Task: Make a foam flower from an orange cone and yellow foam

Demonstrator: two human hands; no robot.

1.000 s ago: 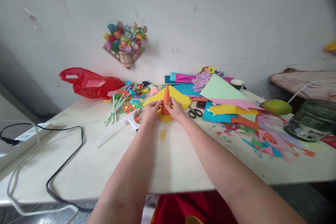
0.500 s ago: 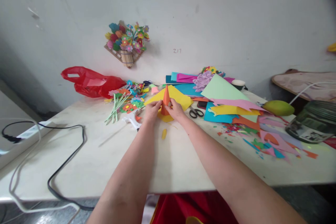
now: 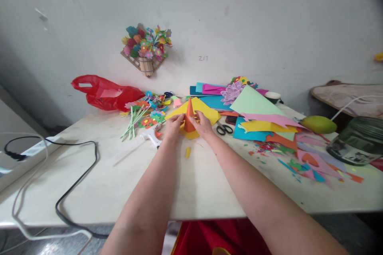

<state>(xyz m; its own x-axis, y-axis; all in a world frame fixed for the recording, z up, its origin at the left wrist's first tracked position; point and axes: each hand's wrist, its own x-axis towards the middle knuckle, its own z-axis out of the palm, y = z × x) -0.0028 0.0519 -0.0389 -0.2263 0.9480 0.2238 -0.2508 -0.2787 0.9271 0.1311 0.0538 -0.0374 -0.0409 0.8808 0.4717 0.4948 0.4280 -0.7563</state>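
An orange paper cone (image 3: 190, 121) stands point up on a yellow sheet (image 3: 206, 107) in the middle of the table. My left hand (image 3: 174, 126) pinches the cone's left side low down. On the other side, the fingers of my right hand (image 3: 203, 125) are bent against the cone, the index finger slightly raised. Just left of my left hand lies a white glue gun (image 3: 152, 135). Black-handled scissors (image 3: 224, 129) rest to the right of my right hand. A small yellow scrap (image 3: 187, 152) lies in front of the sheet.
At the back left sits a red plastic bag (image 3: 104, 93) near pale green strips (image 3: 131, 123) and foam flowers. Coloured sheets (image 3: 254, 103) and scraps cover the right side, beside a green fruit (image 3: 318, 124) and a glass jar (image 3: 356, 143). A black cable (image 3: 74, 187) crosses the left.
The fingers of my right hand have shifted on the cone, the index finger lifting a little. My left hand keeps its place. The whole view has moved slightly.
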